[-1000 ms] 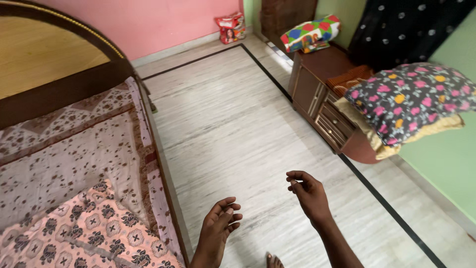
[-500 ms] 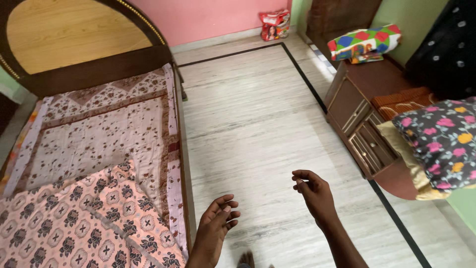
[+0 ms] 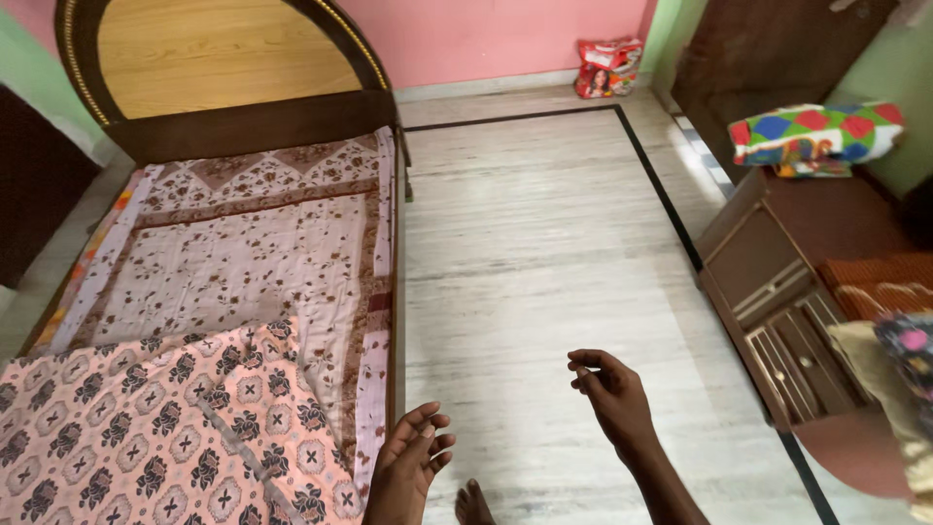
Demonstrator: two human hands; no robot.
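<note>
My left hand (image 3: 406, 464) hangs beside the bed's right edge, fingers loosely apart, holding nothing. My right hand (image 3: 610, 393) floats above the pale striped floor (image 3: 544, 243) with its fingers curled inward and nothing in them. To the left stands a bed (image 3: 224, 262) with a floral brown and cream sheet and a rounded wooden headboard (image 3: 224, 68). A pink blanket (image 3: 155, 428) with dark flower motifs lies over the bed's near end, just left of my left hand. My foot (image 3: 474, 504) shows at the bottom edge.
A dark wooden cabinet (image 3: 777, 301) with drawers lines the right wall, with a bright patchwork pillow (image 3: 816, 136) on top and folded cloth at its near end. A red printed bag (image 3: 609, 68) leans against the pink back wall.
The view has swung left, so more of the bed shows and the flowered pillow on the right has slid out of frame. Both hands keep their pose.
</note>
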